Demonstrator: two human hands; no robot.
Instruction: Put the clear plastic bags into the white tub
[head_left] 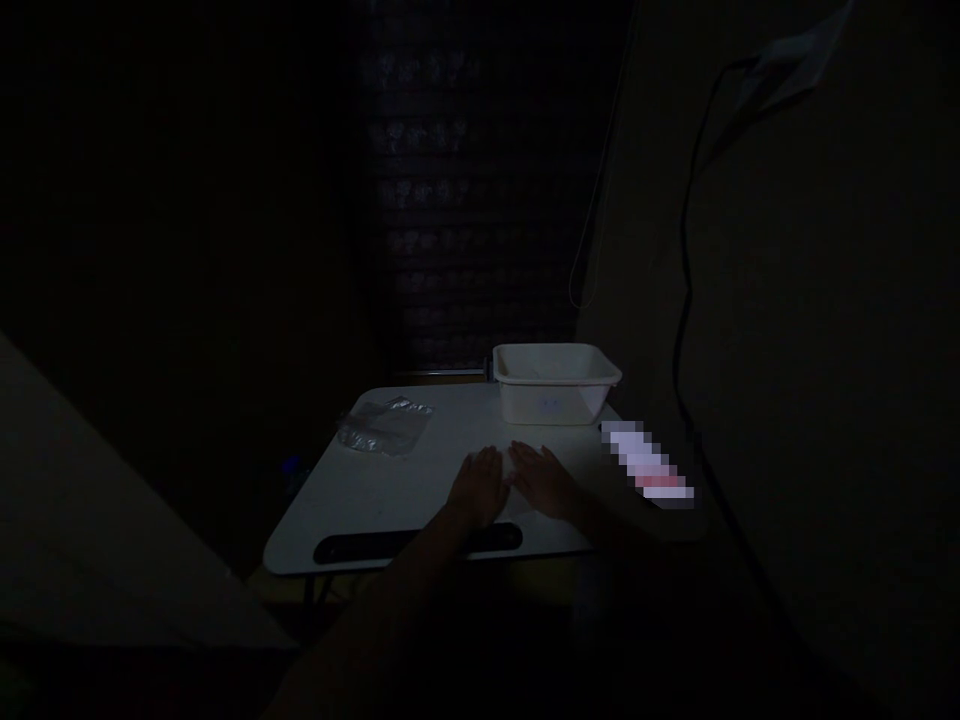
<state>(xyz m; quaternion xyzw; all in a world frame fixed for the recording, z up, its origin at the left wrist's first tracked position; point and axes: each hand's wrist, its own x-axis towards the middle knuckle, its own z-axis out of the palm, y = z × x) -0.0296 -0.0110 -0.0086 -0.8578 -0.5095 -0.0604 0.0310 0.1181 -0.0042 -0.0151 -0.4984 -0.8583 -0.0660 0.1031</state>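
- The left hand [480, 487] and right hand [541, 480] lie flat, side by side, on the table [360, 500], near its front edge.
- A tub [553, 384] stands on the table behind the hands, at the far right corner.
- A plastic bag [384, 425] lies on the table behind and left of the hands, well apart from the tub.
- A cable [684, 300] hangs down the wall right of the table.

The table [375, 500] is white with a black strip [416, 545] set along its near edge, and the tub [555, 385] on its far side is white too, with a faint bluish mark on its front wall. The crumpled plastic bag [384, 425] is clear with pale glints. The cable [684, 300] is black against a dark wall.
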